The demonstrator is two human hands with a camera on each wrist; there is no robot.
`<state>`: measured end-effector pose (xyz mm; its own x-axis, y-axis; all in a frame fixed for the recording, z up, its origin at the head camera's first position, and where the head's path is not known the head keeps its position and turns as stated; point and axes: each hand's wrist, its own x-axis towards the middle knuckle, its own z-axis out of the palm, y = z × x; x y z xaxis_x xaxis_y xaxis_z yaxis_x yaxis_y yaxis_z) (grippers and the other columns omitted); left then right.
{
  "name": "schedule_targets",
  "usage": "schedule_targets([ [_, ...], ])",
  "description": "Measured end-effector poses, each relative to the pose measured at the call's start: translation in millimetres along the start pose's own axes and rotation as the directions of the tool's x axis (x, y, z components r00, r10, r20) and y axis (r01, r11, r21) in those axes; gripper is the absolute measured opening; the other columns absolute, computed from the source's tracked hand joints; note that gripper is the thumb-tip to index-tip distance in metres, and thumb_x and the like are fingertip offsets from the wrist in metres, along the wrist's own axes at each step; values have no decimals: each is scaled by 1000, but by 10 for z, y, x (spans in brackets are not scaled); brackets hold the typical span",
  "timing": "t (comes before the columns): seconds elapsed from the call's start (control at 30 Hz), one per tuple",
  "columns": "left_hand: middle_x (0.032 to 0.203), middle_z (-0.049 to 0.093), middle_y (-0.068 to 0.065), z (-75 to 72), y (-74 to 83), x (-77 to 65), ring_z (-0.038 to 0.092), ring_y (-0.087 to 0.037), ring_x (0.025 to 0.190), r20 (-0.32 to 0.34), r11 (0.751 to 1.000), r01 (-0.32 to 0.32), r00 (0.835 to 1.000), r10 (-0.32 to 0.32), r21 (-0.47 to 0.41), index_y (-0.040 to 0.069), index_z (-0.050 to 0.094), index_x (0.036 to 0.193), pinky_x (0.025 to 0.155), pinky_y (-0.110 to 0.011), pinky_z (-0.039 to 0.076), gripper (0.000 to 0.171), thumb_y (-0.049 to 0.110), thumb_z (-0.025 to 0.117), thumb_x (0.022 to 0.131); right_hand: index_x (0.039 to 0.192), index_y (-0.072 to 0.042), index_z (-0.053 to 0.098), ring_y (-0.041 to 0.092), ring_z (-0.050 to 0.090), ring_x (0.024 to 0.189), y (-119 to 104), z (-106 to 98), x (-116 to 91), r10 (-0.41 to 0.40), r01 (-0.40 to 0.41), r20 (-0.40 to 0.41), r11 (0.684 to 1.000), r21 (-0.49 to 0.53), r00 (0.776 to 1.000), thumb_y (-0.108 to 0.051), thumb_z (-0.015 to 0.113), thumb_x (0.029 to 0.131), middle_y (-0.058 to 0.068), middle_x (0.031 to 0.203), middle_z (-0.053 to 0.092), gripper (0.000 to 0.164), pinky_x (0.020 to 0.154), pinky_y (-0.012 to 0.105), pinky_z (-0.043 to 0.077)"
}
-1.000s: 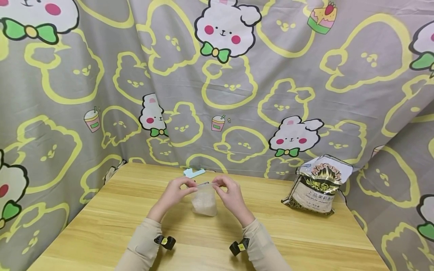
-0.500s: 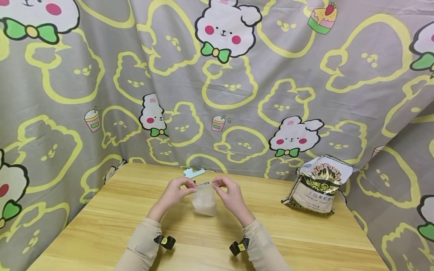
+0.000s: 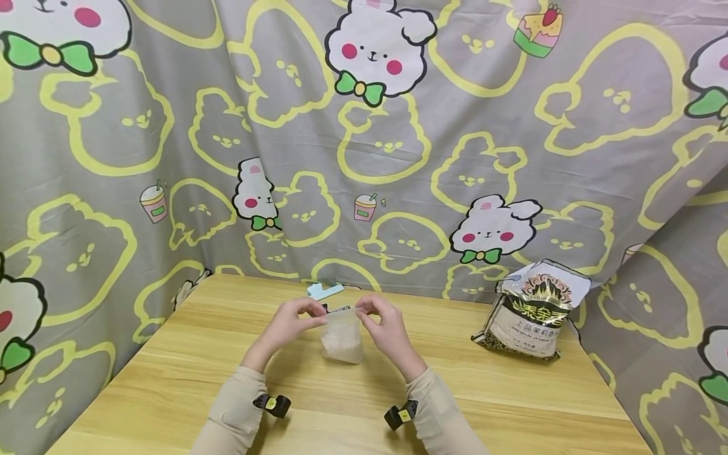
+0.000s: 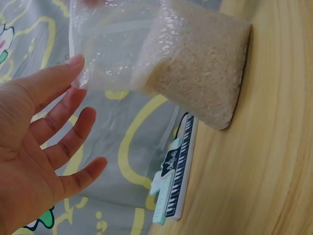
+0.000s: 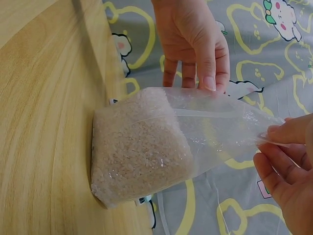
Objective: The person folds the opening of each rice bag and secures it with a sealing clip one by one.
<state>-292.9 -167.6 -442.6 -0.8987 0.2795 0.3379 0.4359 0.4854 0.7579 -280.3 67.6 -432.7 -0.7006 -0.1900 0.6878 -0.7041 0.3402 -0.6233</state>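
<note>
Here we see the clear bag of rice (image 3: pixel 343 346) standing on the wooden table (image 3: pixel 335 420). The left hand (image 3: pixel 291 320) pinches one upper corner between thumb and finger, its lower fingers spread apart; the right hand (image 3: pixel 388 323) pinches the opposite corner. Behind the bag we spot a pale blue clip (image 3: pixel 327 292).

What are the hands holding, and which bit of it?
A clear bag of rice. The left hand pinches its top edge at one side, the right hand at the other.

Clip (image 3: pixel 325 291) behind rice bag (image 3: pixel 342 343), sack (image 3: pixel 526 313) right
</note>
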Motion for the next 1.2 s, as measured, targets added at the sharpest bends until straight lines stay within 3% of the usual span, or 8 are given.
schedule_targets([
  [0.2, 92, 71, 2, -49, -53, -9, 63, -14, 91, 29, 998, 49, 998, -48, -32, 16, 72, 96, 97, -57, 44, 18, 29, 76, 84, 92, -7, 68, 20, 67, 80, 54, -1, -11, -17, 17, 4, 1000, 3, 1000, 1, 71, 84, 7, 87, 70, 12, 77, 29, 59],
  [0.37, 93, 72, 0, -109, -78, -24, 63, -13, 91, 25, 997, 60, 998, -59, -37, 11, 72, 100, 95, -54, 45, 24, 29, 75, 85, 93, -5, 68, 24, 68, 80, 51, 6, -12, 0, 0, 0, 1000, 19, 1000, 1, 71, 84, 9, 87, 71, 11, 77, 35, 59],
  [0.6, 94, 73, -1, -156, -122, -7, 64, -10, 88, -56, 995, 95, 994, -96, -11, 14, 72, 98, 87, -36, 50, 15, 24, 72, 88, 91, 4, 66, 31, 67, 79, -14, 8, -6, 24, -24, 5, 1000, -12, 1000, 9, 70, 82, 18, 86, 69, 12, 76, 38, 59],
  [0.83, 95, 74, -5, -138, -173, 7, 65, -10, 85, -128, 993, 116, 985, -117, -14, 11, 72, 98, 82, -31, 52, 17, 25, 71, 89, 90, 6, 65, 32, 66, 77, -309, -79, 12, -11, 11, -2, 1000, -4, 1000, 13, 68, 81, 20, 84, 68, 12, 74, 39, 59],
  [1.2, 96, 74, -12, -14, -308, 59, 63, -10, 83, -176, 989, 131, 974, -142, -69, 3, 71, 102, 74, -22, 51, 21, 18, 72, 88, 90, 7, 65, 33, 67, 78, -329, -94, 22, -17, 17, 4, 1000, 4, 1000, 13, 67, 82, 21, 85, 68, 11, 74, 42, 59],
])
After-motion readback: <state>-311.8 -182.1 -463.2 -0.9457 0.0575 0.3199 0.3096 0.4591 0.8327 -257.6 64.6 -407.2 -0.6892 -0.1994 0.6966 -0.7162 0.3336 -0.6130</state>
